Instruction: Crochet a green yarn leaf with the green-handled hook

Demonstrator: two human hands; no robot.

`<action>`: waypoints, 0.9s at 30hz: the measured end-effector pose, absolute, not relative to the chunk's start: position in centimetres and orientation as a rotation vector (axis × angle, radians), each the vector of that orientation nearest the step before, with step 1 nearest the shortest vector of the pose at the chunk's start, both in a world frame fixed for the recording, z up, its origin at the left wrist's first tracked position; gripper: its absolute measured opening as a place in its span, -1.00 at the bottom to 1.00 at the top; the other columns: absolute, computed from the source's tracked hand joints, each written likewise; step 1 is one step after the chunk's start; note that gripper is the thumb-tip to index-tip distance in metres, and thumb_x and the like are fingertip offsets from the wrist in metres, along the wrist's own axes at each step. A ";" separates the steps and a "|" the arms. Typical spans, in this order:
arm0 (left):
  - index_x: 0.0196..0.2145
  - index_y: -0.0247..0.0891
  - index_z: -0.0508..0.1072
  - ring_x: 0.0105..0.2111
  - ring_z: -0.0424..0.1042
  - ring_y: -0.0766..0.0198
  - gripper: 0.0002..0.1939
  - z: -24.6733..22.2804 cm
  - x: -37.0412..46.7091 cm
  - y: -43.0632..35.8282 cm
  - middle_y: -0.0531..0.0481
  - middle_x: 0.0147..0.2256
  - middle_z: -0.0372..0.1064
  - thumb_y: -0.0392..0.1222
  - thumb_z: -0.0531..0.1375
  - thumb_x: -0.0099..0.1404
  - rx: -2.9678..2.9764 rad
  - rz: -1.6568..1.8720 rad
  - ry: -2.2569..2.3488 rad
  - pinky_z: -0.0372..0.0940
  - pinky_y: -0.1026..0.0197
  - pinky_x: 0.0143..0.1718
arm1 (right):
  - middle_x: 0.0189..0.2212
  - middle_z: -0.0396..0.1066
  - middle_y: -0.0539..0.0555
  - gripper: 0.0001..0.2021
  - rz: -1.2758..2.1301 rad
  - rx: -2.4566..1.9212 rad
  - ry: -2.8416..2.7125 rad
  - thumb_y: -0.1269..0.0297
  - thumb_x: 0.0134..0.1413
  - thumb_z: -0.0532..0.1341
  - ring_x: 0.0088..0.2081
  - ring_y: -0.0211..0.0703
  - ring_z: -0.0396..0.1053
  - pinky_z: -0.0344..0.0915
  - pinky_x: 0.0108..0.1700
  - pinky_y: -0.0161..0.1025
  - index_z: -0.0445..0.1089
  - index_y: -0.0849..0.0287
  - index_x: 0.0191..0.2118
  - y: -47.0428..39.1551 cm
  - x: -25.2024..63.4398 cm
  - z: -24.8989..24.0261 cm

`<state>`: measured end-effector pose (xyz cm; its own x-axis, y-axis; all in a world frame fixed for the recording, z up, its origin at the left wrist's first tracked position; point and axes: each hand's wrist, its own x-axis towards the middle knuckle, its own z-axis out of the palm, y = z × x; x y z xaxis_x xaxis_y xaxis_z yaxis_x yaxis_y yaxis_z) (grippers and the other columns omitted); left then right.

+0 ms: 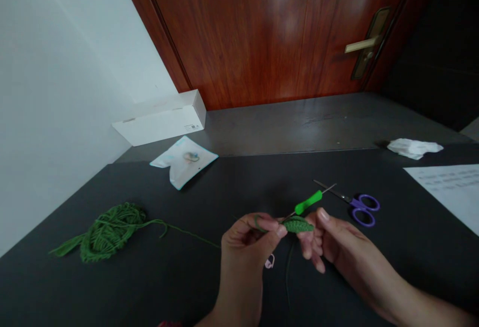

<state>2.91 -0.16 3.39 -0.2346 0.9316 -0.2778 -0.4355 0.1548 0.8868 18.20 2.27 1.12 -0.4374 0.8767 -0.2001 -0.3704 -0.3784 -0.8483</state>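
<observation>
My left hand (250, 237) pinches a small green crocheted piece (297, 225) between thumb and fingertips, with green yarn looped over a finger. A crochet hook with a bright green handle (309, 202) is stuck in the work by its thin end and slants up to the right. My right hand (333, 240) is at the piece's right end, thumb and fingers apart, not around the hook; whether a fingertip touches the piece I cannot tell. A pale pink stitch marker (270, 261) shows below my left hand. A dark strand (288, 272) hangs under the piece.
A green yarn ball (108, 232) lies left, its strand running to my left hand. Purple-handled scissors (362, 209) lie beyond my right hand. A white packet (190, 162) and white box (164, 117) are farther back. Crumpled tissue (413, 148) and a printed sheet (452, 185) are right.
</observation>
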 end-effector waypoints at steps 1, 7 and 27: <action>-0.59 -0.23 0.49 -0.40 0.44 0.39 -0.85 3.4 2.9 -0.2 0.13 -0.45 0.43 -0.38 0.39 -0.06 0.603 1.419 1.194 0.29 0.37 -0.30 | -0.56 0.44 0.06 -0.58 1.929 -0.837 -0.945 0.01 0.23 0.10 -0.59 -0.33 0.28 0.24 -0.50 -0.37 0.49 0.23 -0.42 2.3 18.2 1.2; -0.59 -0.21 0.52 -0.35 0.46 0.34 -0.87 3.2 2.7 -0.2 0.11 -0.42 0.44 -0.38 0.38 -0.04 0.684 1.419 1.176 0.33 0.33 -0.27 | -0.51 0.47 0.01 -0.83 1.933 -0.816 -0.950 0.21 0.14 0.26 -0.54 -0.35 0.33 0.28 -0.47 -0.41 0.49 0.19 -0.38 2.5 18.4 1.6; -0.57 -0.22 0.50 -0.34 0.47 0.30 -0.86 3.6 3.0 0.1 0.11 -0.48 0.46 -0.37 0.39 -0.06 0.543 1.433 1.112 0.31 0.26 -0.21 | -0.55 0.33 -0.07 -0.84 1.753 -0.894 -0.977 0.18 0.05 0.33 -0.46 -0.31 0.20 0.17 -0.36 -0.38 0.49 0.15 -0.44 2.4 18.4 1.3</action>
<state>3.01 0.14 3.58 -0.2086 0.9396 -0.2713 -0.4957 0.1375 0.8575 18.35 2.40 1.26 -0.3237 0.9334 -0.1550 -0.3591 -0.2728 -0.8925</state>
